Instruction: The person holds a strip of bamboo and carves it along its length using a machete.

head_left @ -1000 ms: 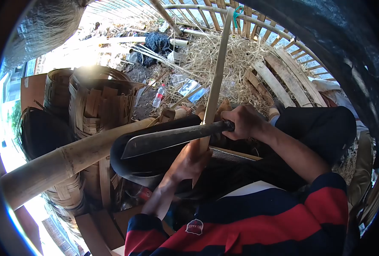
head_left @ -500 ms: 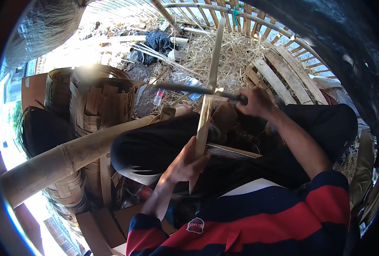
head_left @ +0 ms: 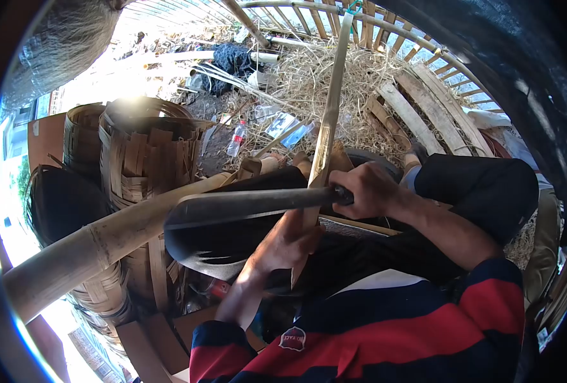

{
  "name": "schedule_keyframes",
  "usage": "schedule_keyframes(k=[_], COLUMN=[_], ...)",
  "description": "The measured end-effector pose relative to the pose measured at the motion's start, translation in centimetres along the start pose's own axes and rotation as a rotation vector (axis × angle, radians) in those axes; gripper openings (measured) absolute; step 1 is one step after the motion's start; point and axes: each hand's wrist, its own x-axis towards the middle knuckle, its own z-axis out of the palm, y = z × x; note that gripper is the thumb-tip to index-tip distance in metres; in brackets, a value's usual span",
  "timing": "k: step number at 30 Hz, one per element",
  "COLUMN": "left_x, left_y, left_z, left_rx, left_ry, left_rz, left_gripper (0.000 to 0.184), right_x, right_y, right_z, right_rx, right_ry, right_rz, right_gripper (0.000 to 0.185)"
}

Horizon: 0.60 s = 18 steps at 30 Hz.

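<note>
A long split bamboo strip point(head_left: 334, 96) stands nearly upright over my lap, leaning slightly right at its top. Near its lower end my left hand point(head_left: 286, 241) is wrapped round it, and the strip's pointed tip sticks out below the fist. My right hand point(head_left: 367, 191) is closed on the handle of a broad dark machete point(head_left: 245, 205). Its long blade points left across the strip, just above my left hand, and hides a short stretch of it. Whether the edge bites into the bamboo cannot be made out.
A thick bamboo pole point(head_left: 98, 242) slants past my knee at the left. Woven bamboo baskets point(head_left: 146, 153) stand behind it. Straw point(head_left: 360, 76), a plastic bottle point(head_left: 237, 139) and wooden slats point(head_left: 417, 115) lie ahead, inside a slatted bamboo fence point(head_left: 392, 25).
The machete has come down along the strip towards me, from well above my left hand to just over it. The strip has shifted slightly right with my left hand.
</note>
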Motion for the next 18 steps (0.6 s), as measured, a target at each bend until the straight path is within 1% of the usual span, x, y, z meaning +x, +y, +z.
schedule_keyframes(k=[1,2,5,7,9,12,14,15,16,17,18], left_x=[-0.1,-0.2,-0.6,-0.6,-0.6,-0.5,-0.9,-1.1,-1.3,-1.4,-1.3], left_y=[-0.5,-0.8,-0.2,-0.1,-0.1,-0.6,-0.9,-0.9,-0.7,-0.6,-0.5], left_z=[-0.1,-0.1,0.0,-0.1,-0.3,-0.4,-0.6,-0.6,-0.5,-0.5,-0.6], left_rx=[-0.020,-0.041,-0.019,-0.006,0.007,-0.007,-0.011,-0.005,-0.073,-0.143,-0.138], left_ry=[-0.011,-0.021,0.006,0.009,0.014,0.037,0.007,0.002,-0.018,-0.035,-0.036], left_rz=[0.010,0.020,0.005,0.013,0.023,-0.007,-0.069,-0.074,-0.079,-0.081,-0.081], left_gripper=[0.056,0.058,0.054,0.054,0.053,0.048,0.039,0.039,0.035,0.032,0.032], right_x=[0.0,0.1,0.5,0.6,0.7,0.7,0.7,0.8,0.8,0.6,0.7], right_y=[-0.2,-0.3,0.4,2.0,3.6,5.1,6.6,8.0,9.2,10.3,10.8], right_z=[0.1,0.0,-0.6,-0.8,-0.5,-0.4,-0.2,-0.4,-0.8,-1.3,-2.0], right_rx=[-0.038,-0.038,-0.066,-0.187,-0.195,-0.201,-0.182,-0.211,-0.242,-0.241,-0.230], right_ry=[-0.033,-0.038,-0.047,-0.039,-0.041,-0.016,0.015,0.081,0.147,0.151,0.173], right_rz=[-0.053,-0.054,-0.053,-0.016,0.004,0.016,0.009,0.132,0.255,0.257,0.278], right_gripper=[0.023,0.023,0.025,0.025,0.025,0.024,0.023,0.022,0.021,0.021,0.020])
